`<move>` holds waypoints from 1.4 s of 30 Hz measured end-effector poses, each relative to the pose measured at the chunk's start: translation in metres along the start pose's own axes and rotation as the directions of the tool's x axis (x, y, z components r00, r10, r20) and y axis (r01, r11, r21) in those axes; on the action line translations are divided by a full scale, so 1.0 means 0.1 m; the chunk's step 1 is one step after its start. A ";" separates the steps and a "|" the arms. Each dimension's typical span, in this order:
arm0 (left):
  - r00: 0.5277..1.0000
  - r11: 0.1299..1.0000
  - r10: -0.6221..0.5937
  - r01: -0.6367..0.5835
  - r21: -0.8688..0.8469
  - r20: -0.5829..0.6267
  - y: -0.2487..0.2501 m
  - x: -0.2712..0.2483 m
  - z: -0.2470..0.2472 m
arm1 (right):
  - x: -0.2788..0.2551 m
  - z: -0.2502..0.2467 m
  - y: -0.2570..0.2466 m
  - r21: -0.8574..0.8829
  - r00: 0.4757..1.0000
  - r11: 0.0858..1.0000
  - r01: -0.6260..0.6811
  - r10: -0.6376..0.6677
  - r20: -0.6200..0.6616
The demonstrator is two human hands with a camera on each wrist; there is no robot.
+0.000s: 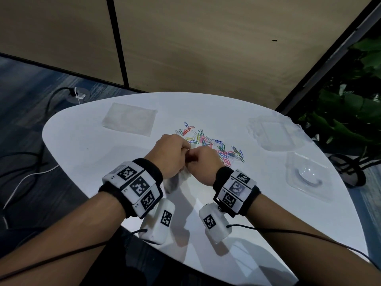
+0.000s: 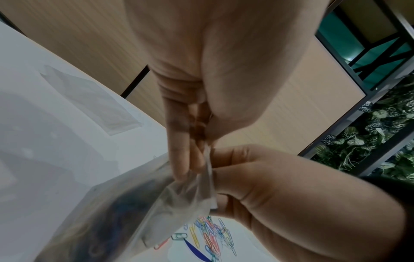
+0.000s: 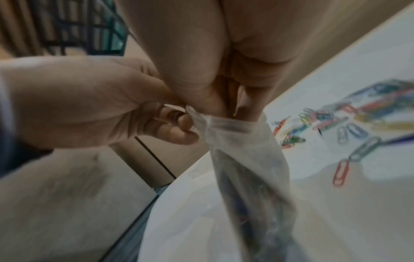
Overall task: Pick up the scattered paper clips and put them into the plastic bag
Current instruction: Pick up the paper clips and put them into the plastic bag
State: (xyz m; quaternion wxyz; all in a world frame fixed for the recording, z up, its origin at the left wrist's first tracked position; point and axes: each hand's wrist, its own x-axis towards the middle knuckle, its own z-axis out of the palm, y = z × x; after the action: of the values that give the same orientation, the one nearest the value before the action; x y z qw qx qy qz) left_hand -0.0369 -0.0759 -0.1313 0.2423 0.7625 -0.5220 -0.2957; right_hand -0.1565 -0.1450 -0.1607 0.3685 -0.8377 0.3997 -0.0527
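Observation:
A small clear plastic bag (image 1: 174, 181) hangs between my hands, with dark clips showing inside it (image 3: 251, 170). My left hand (image 1: 174, 150) pinches the bag's rim (image 2: 207, 170) and holds it up above the table. My right hand (image 1: 201, 162) has its thumb and fingers bunched at the bag's mouth (image 3: 233, 108). A yellow paper clip tip (image 3: 234, 114) shows between those fingers. Several coloured paper clips (image 1: 212, 144) lie scattered on the white table (image 1: 92, 141) just beyond my hands. They also show in the wrist views (image 2: 210, 235) (image 3: 336, 124).
A second flat clear bag (image 1: 129, 119) lies at the table's far left. Two clear plastic trays (image 1: 276, 133) (image 1: 308, 179) sit on the right side. Cables run over the floor at left, and a plant (image 1: 350, 104) stands beyond the right edge.

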 end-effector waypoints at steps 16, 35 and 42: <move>0.995 0.995 -0.097 0.096 -0.024 -0.024 -0.04 -0.05 -0.09 | 0.32 -0.62 1.46 -0.370 0.937 0.861 -0.348 0.333 -0.106; 0.995 0.995 -0.095 0.095 0.023 -0.008 -0.01 -0.01 -0.04 | 0.51 -0.39 1.46 -0.083 0.894 0.914 -0.398 0.366 -0.259; 0.996 0.995 -0.089 0.089 0.045 -0.006 -0.01 0.00 -0.02 | 0.39 -0.61 1.04 0.908 0.870 0.277 -0.315 0.466 0.160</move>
State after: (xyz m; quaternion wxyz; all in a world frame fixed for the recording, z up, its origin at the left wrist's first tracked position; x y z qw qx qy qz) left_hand -0.0354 -0.0755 -0.1307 0.2126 0.7908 -0.4936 -0.2929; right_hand -0.2195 -0.2499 -0.1930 0.7387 -0.3629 0.5200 -0.2288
